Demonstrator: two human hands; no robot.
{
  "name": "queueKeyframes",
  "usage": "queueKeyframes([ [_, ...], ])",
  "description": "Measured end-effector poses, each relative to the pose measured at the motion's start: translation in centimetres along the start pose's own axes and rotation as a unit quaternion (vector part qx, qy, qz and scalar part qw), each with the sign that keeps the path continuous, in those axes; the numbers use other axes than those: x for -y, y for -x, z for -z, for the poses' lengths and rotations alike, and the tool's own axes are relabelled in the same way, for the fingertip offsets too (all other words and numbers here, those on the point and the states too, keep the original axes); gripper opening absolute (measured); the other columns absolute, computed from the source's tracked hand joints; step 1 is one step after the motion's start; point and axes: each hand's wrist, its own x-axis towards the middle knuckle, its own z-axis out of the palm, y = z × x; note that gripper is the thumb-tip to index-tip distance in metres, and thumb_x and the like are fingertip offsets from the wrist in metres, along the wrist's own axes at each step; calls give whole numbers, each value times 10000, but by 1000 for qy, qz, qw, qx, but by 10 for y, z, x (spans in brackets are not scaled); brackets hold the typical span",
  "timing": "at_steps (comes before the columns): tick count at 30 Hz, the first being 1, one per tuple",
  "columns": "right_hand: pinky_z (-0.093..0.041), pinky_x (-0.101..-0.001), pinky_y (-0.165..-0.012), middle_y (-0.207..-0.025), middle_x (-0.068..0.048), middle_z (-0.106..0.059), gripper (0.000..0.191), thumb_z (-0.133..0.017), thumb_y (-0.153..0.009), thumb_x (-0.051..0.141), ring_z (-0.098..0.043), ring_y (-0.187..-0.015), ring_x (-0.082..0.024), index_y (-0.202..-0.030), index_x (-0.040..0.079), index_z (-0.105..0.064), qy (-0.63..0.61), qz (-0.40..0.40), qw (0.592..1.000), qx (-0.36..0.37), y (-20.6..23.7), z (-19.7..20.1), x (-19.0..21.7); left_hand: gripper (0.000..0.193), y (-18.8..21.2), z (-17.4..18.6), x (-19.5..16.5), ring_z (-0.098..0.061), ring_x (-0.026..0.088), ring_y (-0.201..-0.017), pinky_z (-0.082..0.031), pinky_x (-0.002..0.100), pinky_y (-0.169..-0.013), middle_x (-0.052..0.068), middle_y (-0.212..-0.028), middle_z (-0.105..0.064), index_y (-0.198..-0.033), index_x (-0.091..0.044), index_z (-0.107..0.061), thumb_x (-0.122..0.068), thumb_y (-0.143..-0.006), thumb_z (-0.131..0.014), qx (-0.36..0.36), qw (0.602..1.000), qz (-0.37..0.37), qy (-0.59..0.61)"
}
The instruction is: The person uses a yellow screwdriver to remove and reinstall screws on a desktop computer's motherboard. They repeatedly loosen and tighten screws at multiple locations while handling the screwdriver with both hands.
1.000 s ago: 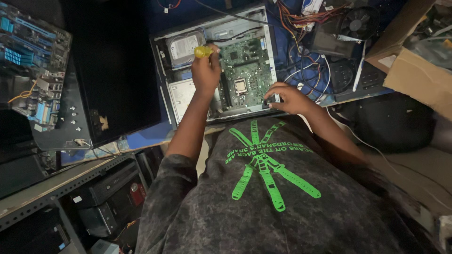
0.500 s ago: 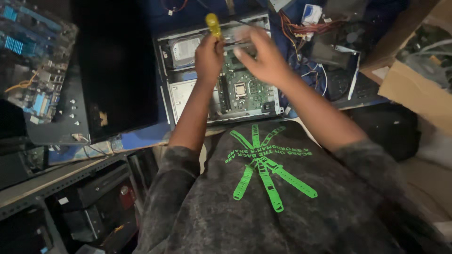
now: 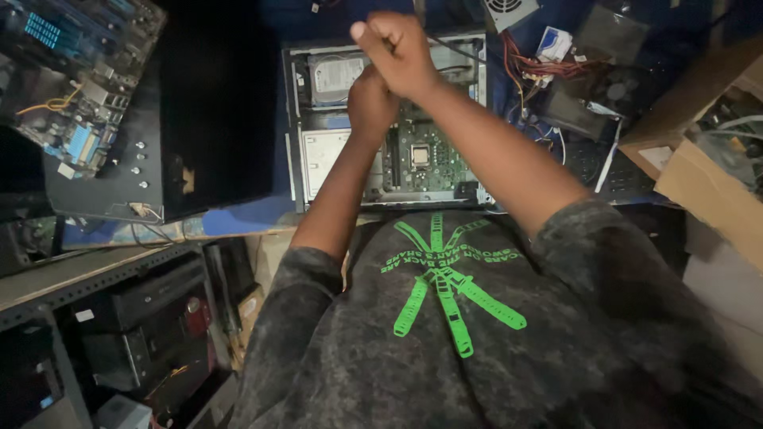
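An open desktop computer case [image 3: 292, 127] lies flat in front of me, with a green motherboard [image 3: 429, 163] and a silver hard drive [image 3: 334, 75] inside. My left hand [image 3: 369, 103] reaches over the middle of the case, fingers curled. My right hand [image 3: 397, 49] is a closed fist stacked right on top of it, over the far part of the case. The yellow-handled screwdriver seen earlier in my left hand is now hidden under the two hands. My dark shirt with a green print fills the lower view.
A black side panel [image 3: 207, 111] and a loose blue-green circuit board [image 3: 71, 87] lie to the left. Red and yellow cables [image 3: 540, 67] and dark parts crowd the right, beside cardboard boxes [image 3: 707, 175]. A metal shelf with dark devices [image 3: 135, 318] stands at lower left.
My right hand left the case's near right corner, swung up and closed over my left hand, covering the yellow screwdriver handle. My left hand stayed over the case.
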Motion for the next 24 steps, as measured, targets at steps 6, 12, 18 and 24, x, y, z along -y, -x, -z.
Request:
queueKeyframes([
  [6,-298,-268,-453,-509,6,-400,634,-494,-1149,426,-379,-438,-95,-598,124,-408,-250,-201,913,252,-32,36,-7,212,-3,8,4,-709,408,-921,-558,463,-747,204,-1000,-717,-1166,1,-655,-91,-975,-664,11,974,-97,203],
  [12,-398,-302,-514,-616,-50,-517,505,-489,-1141,372,-501,-548,-144,-739,73,-551,-69,-183,977,91,-18,30,-6,124,-6,0,9,-716,328,-700,-546,381,-655,184,-855,-726,-1019,-36,-726,-113,-922,-717,-26,984,-23,174],
  [18,-479,-338,-955,-1126,-148,-563,246,-578,-1137,223,-577,-1048,-217,-1248,20,-494,131,50,985,-98,20,-7,7,185,-18,-5,17,-766,255,-750,-590,324,-646,111,-877,-760,-1036,-95,-707,-222,-905,-733,-94,980,35,170],
  [24,-465,-327,-925,-1079,-135,-587,271,-585,-1131,218,-587,-1012,-235,-1187,-39,-523,133,12,982,-134,22,-10,-19,286,-11,-6,14,-750,362,-903,-591,400,-742,156,-972,-756,-1135,-83,-698,-223,-893,-760,-80,987,-20,135],
])
